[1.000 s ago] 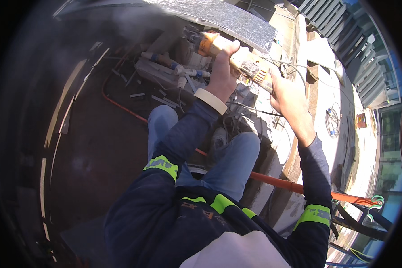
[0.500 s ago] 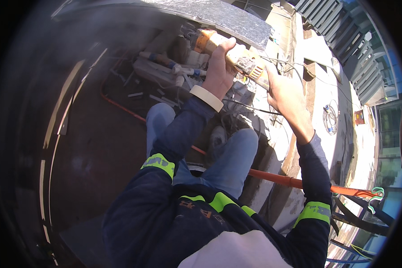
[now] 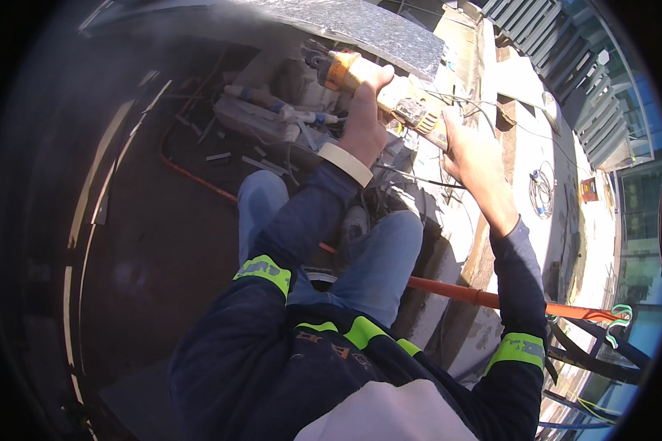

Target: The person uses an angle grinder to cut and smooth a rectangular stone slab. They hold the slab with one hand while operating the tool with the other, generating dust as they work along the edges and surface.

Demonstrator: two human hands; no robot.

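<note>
A yellow angle grinder [image 3: 402,99] is held in both my hands, its dark head pointing up and left. My left hand [image 3: 363,121] wraps round the front of its body, thumb on top, with a pale roll-like ring around the wrist. Around the rear end closes my right hand [image 3: 469,151], its fingers partly hidden behind the tool. The grinder's head lies close to the near edge of a speckled grey slab [image 3: 375,31]; whether its disc touches the slab I cannot tell. Pale dust hangs to the left of the head.
Beyond my knees lie white-and-blue cable connectors [image 3: 301,116], offcuts and loose cables. An orange strap or hose [image 3: 456,292] crosses at the right. Farther right are a coiled cable [image 3: 542,192] and stacked grey metal profiles [image 3: 548,59].
The grinder and both hands have shifted very slightly to the right and down in the picture. The grip is unchanged, and dust still drifts at the left.
</note>
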